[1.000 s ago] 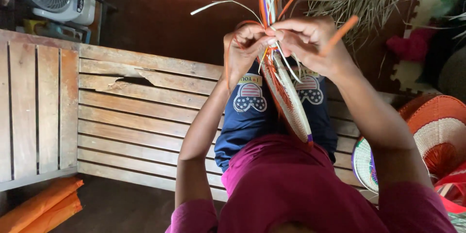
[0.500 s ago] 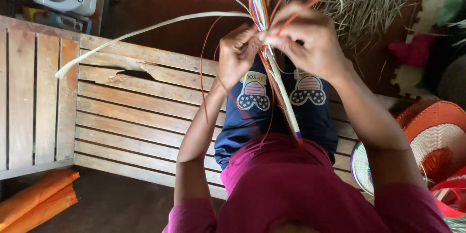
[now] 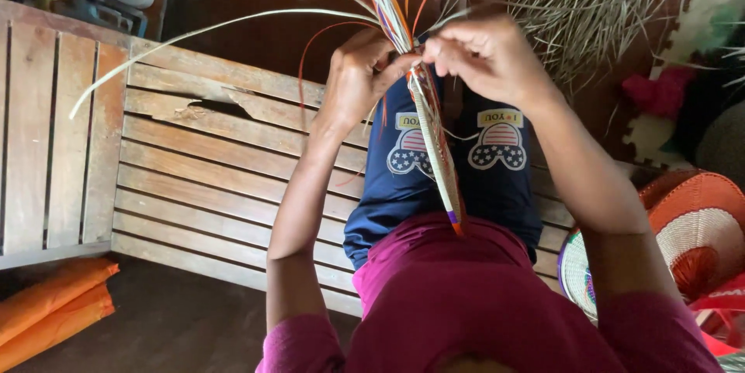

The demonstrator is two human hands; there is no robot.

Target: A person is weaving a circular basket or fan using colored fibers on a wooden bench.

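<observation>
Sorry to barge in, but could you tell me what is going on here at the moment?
A person seated on a wooden slatted bench is weaving. Both hands are up at the top of a narrow woven strip that runs down toward their lap. The left hand and right hand pinch the loose coloured and pale strands fanning out above it. A pile of dry straw lies ahead, and an orange and white woven basket sits to the right.

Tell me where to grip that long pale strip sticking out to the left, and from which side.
Probably grip the long pale strip near its root, just left of the left hand, coming from above. There it is stiffest, beside the bundle of coloured strands that both hands pinch; its far tip hangs free over the wooden bench and would likely just flex. The right hand is busy.
</observation>
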